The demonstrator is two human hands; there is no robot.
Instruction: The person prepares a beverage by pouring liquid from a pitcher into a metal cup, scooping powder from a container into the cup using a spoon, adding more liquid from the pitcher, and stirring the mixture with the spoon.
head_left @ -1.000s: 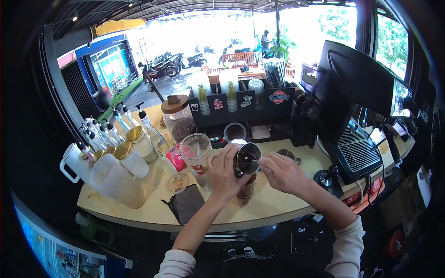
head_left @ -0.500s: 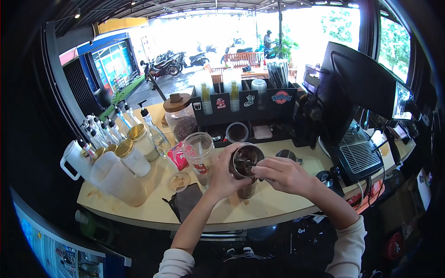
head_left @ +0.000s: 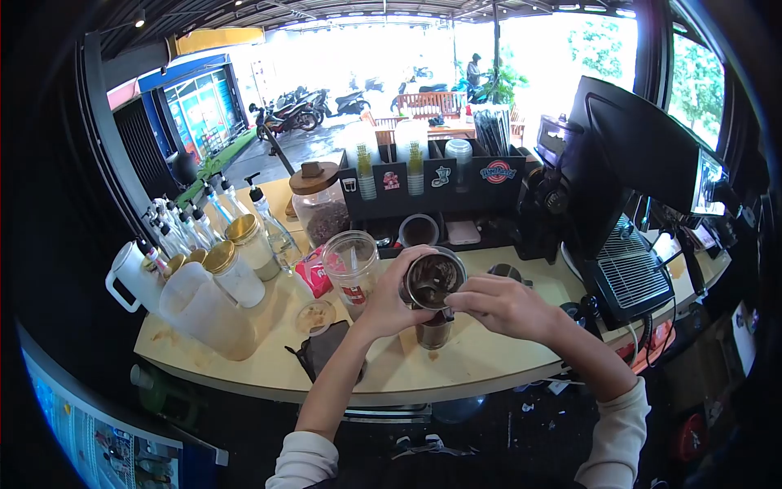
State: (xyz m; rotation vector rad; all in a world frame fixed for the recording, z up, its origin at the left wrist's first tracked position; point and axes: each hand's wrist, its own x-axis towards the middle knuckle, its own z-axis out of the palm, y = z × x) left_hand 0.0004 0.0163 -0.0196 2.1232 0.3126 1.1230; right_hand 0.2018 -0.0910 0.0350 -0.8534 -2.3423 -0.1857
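Observation:
My left hand (head_left: 395,295) is wrapped round a metal cup (head_left: 420,303), whose mouth tilts toward me and shows brown residue inside. My right hand (head_left: 507,308) is pinched at the cup's right rim on a spoon (head_left: 441,298), its end inside the cup and mostly hidden by my fingers. Directly below the cup stands a clear glass (head_left: 434,334) with dark brown contents; whether the two touch I cannot tell. A tall clear jar (head_left: 352,265) with a red label is just left of my left hand.
A dark cloth (head_left: 336,352) and a round lid (head_left: 315,316) lie left of my forearm. Farther left are a plastic pitcher (head_left: 204,314), gold-lidded jars (head_left: 238,277) and several pump bottles. A black cup organizer (head_left: 432,183) stands behind; an espresso machine (head_left: 627,269) is at right.
The metal cup has tipped further, so more of its brown-coated inside shows. My right hand has shifted slightly right and down with the spoon.

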